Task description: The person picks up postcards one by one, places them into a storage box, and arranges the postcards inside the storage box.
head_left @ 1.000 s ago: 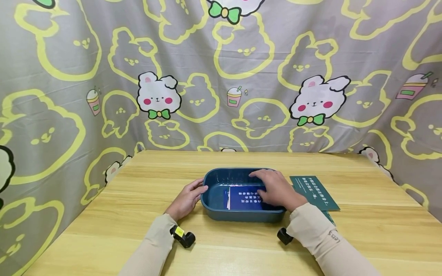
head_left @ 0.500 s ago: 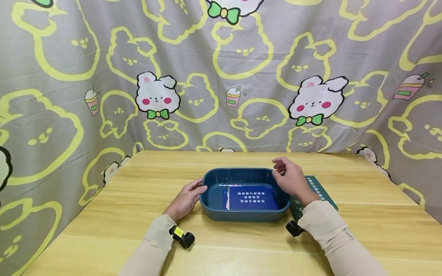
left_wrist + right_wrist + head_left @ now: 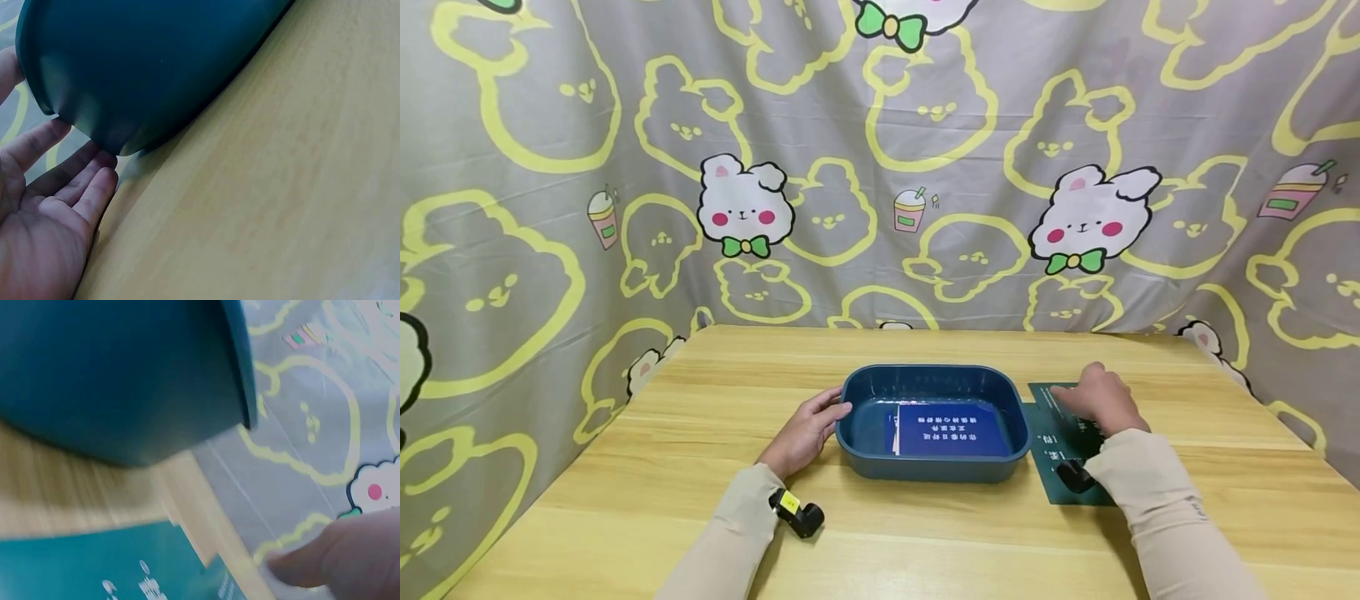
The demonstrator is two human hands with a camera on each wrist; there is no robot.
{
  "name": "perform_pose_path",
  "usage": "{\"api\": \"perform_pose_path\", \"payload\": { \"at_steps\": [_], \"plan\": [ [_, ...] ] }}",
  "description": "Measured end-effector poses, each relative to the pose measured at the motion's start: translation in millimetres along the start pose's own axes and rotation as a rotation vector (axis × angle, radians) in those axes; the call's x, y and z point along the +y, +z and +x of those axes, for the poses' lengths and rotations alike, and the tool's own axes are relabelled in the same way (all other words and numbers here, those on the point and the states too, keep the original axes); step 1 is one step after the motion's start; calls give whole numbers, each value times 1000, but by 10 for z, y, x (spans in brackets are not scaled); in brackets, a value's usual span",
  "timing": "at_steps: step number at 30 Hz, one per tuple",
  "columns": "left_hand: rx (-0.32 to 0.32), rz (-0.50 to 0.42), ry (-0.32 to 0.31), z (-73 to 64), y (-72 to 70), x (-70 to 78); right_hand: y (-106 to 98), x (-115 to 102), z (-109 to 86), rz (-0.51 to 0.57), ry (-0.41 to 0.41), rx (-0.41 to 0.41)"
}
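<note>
My left hand point(image 3: 805, 429) holds the left end of a dark blue, rounded rectangular basin point(image 3: 932, 469), thumb over the rim and fingers against the outer wall point(image 3: 156, 75). Inside the basin lies a small stack of cards, a blue card point(image 3: 955, 429) with white writing on top and pale edges showing at its left. To the basin's right, my right hand point(image 3: 1105, 398) hovers over dark green cards point(image 3: 1047, 458) with white writing, hiding part of them. Its thumb point(image 3: 306, 565) is stretched out, with nothing gripped; the other fingers are hidden.
The basin stands on a light wooden table point(image 3: 737, 367). Behind and at both sides hangs a grey curtain point(image 3: 842, 108) with yellow outlines and white cartoon animals. A black wrist camera point(image 3: 805, 518) sits on the left sleeve, another point(image 3: 1075, 475) on the right.
My right hand has left the inside of the basin, risen past its right rim and moved right over the green cards. The left hand and the basin have stayed put.
</note>
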State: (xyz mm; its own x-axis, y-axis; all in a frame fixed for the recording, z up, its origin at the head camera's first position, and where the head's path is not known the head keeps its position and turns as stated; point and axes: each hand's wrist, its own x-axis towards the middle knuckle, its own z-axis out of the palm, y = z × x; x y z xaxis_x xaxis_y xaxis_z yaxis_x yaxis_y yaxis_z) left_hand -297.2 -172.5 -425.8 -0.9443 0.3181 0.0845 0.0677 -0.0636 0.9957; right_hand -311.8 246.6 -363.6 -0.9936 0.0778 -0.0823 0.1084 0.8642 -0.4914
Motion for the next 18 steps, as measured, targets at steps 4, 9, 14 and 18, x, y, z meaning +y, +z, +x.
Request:
{"api": "perform_pose_path", "payload": {
  "at_steps": [4, 9, 14, 18],
  "plan": [
    [-8, 2, 2, 6, -3, 4, -41, 68, 12, -87, 94, -131],
    [-6, -2, 0, 15, 3, -1, -16, 150, 56, -66, 99, -165],
    [-4, 2, -3, 9, 6, -7, -30, 263, 105, 46, 81, -146],
    [-5, 5, -3, 1, -1, -10, -56, 298, 119, 177, 66, -121]
  ]
}}
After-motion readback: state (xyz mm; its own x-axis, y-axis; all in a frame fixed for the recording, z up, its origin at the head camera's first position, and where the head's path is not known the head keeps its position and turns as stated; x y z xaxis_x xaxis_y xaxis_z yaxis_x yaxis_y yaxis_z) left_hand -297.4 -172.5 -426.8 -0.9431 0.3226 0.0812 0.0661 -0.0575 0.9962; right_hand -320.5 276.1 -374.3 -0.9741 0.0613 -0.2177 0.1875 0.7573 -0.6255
